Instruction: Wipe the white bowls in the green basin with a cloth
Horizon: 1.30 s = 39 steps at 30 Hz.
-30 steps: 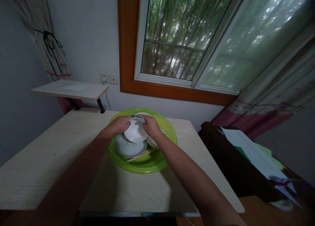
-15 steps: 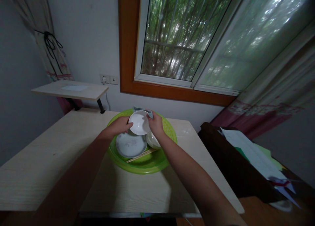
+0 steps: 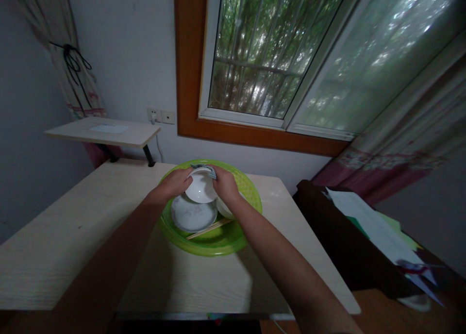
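Between both hands a white bowl [image 3: 201,187] is held tilted over a green basin [image 3: 214,250]. My left hand [image 3: 176,182] grips the bowl's left rim, thumb on the inside. My right hand [image 3: 224,182] pinches the right rim together with a grey-blue cloth [image 3: 211,172], which runs behind the bowl's far edge. Below the bowl, in the basin, lies a white plate [image 3: 192,216] with a faint pattern. A second white bowl [image 3: 224,208] sits to its right, partly hidden by my right wrist. A pair of chopsticks [image 3: 209,228] lies in front of them.
The basin stands on a pale wooden table [image 3: 204,285]. A small raised shelf [image 3: 105,132] with a sheet of paper is at the back left. Beyond the table's right edge is a dark brown piece of furniture [image 3: 335,242] with papers [image 3: 364,222]. A window is behind.
The bowl and both hands have shifted slightly left and a little down, nearer the plate. My right hand with the cloth has moved left along the far rim.
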Available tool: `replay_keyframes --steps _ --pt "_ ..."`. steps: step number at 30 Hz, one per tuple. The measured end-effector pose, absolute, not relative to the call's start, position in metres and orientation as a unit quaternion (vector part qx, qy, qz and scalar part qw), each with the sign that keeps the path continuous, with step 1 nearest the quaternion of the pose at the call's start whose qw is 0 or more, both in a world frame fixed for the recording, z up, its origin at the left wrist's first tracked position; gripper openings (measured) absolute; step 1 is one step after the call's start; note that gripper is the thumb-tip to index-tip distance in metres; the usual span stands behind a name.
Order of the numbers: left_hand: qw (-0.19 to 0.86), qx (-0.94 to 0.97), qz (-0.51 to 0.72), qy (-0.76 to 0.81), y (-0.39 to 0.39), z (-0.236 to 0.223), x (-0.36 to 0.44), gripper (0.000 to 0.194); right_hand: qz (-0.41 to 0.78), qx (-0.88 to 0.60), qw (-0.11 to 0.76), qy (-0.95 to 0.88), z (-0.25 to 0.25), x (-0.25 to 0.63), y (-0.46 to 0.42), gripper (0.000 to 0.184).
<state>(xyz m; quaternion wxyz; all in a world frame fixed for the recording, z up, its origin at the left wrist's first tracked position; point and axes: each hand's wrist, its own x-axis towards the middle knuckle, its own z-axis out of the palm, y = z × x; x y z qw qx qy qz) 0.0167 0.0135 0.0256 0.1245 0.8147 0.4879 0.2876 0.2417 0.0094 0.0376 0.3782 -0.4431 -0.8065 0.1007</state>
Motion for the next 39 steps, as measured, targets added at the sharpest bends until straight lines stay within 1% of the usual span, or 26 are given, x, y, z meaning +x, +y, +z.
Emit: replay_keyframes --steps 3,6,8,11,13,16,18,20,24,33,39 --pt "0.080 0.816 0.242 0.520 0.010 0.029 0.018 0.026 0.098 -0.437 0.373 -0.812 0.037 0.241 0.009 0.059" --pt "0.069 0.817 0.248 0.516 0.007 0.033 0.018 0.024 0.109 -0.431 0.392 -0.805 0.036 0.241 0.010 0.058" --pt "0.087 0.813 0.279 0.504 0.006 0.034 0.018 0.027 0.123 -0.438 0.418 -0.786 0.035 0.241 0.011 0.056" --pt "0.118 0.806 0.312 0.490 0.006 0.034 0.019 0.033 0.149 -0.457 0.462 -0.745 0.032 0.242 0.015 0.045" --pt "0.133 0.809 0.315 0.479 0.006 0.034 0.021 0.038 0.166 -0.471 0.491 -0.714 0.029 0.244 0.020 0.038" --pt "0.180 0.816 0.306 0.457 0.008 0.033 0.021 0.048 0.191 -0.487 0.521 -0.674 0.023 0.246 0.028 0.032" --pt "0.200 0.818 0.304 0.445 0.010 0.031 0.021 0.049 0.203 -0.498 0.515 -0.668 0.020 0.247 0.032 0.030" --pt "0.189 0.821 0.311 0.440 0.013 0.029 0.019 0.052 0.203 -0.504 0.494 -0.679 0.020 0.246 0.032 0.030" --pt "0.167 0.816 0.335 0.441 0.019 0.023 0.015 0.058 0.170 -0.489 0.451 -0.727 0.024 0.244 0.024 0.039" --pt "0.166 0.820 0.308 0.452 0.018 0.024 0.015 0.053 0.147 -0.484 0.405 -0.762 0.027 0.245 0.020 0.044" --pt "0.179 0.829 0.294 0.441 0.017 0.025 0.014 0.049 0.134 -0.469 0.382 -0.785 0.031 0.243 0.013 0.041"
